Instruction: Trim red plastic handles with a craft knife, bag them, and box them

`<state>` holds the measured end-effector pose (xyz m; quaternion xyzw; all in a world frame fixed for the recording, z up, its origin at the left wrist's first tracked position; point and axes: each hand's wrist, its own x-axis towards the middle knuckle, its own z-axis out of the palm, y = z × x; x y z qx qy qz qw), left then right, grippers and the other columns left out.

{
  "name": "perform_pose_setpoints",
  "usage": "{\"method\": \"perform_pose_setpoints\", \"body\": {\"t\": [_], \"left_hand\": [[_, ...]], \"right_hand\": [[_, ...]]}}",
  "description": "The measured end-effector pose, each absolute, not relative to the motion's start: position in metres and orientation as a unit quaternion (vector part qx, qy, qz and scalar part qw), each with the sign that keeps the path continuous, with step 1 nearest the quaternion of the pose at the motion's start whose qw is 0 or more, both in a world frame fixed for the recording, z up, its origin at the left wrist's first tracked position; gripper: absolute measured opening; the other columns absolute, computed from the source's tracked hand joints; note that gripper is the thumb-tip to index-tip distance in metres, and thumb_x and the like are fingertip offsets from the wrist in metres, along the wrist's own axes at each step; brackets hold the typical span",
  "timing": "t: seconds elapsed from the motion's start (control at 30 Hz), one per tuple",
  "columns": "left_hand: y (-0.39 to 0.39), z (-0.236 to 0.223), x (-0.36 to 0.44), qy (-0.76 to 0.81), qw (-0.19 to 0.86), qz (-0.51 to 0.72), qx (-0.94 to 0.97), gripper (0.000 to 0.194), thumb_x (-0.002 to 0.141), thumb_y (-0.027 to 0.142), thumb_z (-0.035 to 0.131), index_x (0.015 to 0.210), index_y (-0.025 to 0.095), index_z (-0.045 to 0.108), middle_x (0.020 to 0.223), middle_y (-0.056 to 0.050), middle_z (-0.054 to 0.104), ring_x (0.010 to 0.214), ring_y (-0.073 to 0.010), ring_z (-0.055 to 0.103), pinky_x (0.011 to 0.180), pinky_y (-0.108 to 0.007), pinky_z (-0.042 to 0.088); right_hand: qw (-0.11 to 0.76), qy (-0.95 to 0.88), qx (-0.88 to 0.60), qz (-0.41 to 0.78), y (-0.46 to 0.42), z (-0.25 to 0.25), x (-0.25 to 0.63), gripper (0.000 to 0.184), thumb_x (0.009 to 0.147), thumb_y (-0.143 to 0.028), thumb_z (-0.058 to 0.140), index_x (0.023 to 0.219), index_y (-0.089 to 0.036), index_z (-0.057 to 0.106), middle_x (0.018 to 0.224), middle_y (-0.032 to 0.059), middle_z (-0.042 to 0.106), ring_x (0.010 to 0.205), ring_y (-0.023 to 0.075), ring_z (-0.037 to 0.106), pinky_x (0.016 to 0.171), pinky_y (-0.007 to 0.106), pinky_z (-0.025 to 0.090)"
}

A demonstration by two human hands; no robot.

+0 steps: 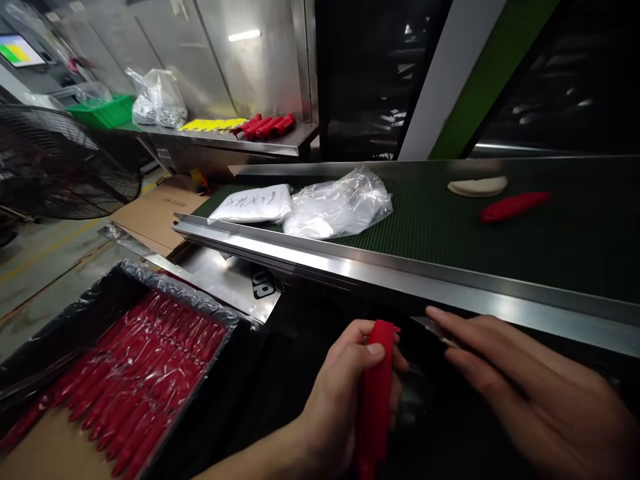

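Note:
My left hand (345,380) is wrapped around a long red plastic part (379,390), shaped like a handle and held upright. To its right, my right hand (525,387) pinches a small thin blade (427,325) between thumb and fingers, its pale tip pointing toward the red part without touching it. Most of the blade is covered by the fingers. Beyond both hands, another red part (515,207) lies on the dark green conveyor belt (420,233), beside a folded off-white cloth-like piece (477,187).
A black-lined box (115,280) of wrapped red parts (150,360) stands at left. Plastic bags (340,207) rest on the belt behind its metal rail (350,267). A steel shelf (210,137) bears red parts and a green bin (103,113); a fan (60,160) stands far left.

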<state>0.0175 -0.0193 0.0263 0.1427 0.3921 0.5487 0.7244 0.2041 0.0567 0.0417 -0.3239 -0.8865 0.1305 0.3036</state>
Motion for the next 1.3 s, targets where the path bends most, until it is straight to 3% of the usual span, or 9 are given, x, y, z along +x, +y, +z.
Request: {"method": "perform_pose_setpoints", "body": {"t": [0.17,0.3,0.6,1.03,1.3], "left_hand": [[-0.025,0.027,0.020,0.383,0.731,0.548,0.138,0.026,0.089,0.039,0.051,0.099,0.015,0.055,0.089,-0.005,0.062,0.050,-0.0074,0.050,0.042,-0.017,0.038],[-0.026,0.029,0.020,0.394,0.724,0.550,0.135,0.025,0.090,0.039,0.052,0.096,0.015,0.055,0.088,-0.005,0.063,0.050,-0.0070,0.050,0.043,-0.016,0.040],[-0.027,0.032,0.021,0.396,0.725,0.547,0.134,0.026,0.089,0.040,0.054,0.094,0.015,0.056,0.086,-0.005,0.063,0.049,-0.0067,0.049,0.043,-0.016,0.040],[-0.029,0.030,0.018,0.425,0.727,0.521,0.140,0.030,0.090,0.045,0.053,0.091,0.016,0.058,0.086,-0.004,0.061,0.049,-0.0071,0.048,0.044,-0.019,0.038],[-0.023,0.033,0.015,0.418,0.727,0.528,0.133,0.027,0.091,0.044,0.052,0.096,0.018,0.057,0.064,0.001,0.053,0.046,-0.0082,0.044,0.042,-0.017,0.037]], "right_hand": [[0.324,-0.881,-0.310,0.152,0.042,0.027,0.200,0.040,0.096,-0.011,0.051,0.133,-0.026,0.057,0.119,0.0011,0.061,0.103,0.0088,0.063,0.084,0.015,0.051],[0.327,-0.892,-0.288,0.117,0.037,0.032,0.201,0.045,0.094,-0.002,0.047,0.135,-0.020,0.056,0.126,0.0046,0.059,0.114,0.0135,0.058,0.097,0.024,0.048],[0.324,-0.898,-0.272,0.116,0.036,0.033,0.191,0.042,0.092,-0.003,0.051,0.132,-0.016,0.058,0.122,0.0082,0.059,0.110,0.0168,0.058,0.092,0.032,0.048],[0.326,-0.905,-0.256,0.096,0.036,0.031,0.194,0.040,0.088,0.001,0.057,0.126,-0.011,0.062,0.117,0.0097,0.062,0.103,0.0180,0.059,0.088,0.033,0.047],[0.308,-0.909,-0.262,0.096,0.023,0.029,0.196,0.045,0.090,-0.002,0.056,0.133,-0.016,0.059,0.119,0.0080,0.064,0.105,0.0191,0.060,0.090,0.036,0.047]]}}
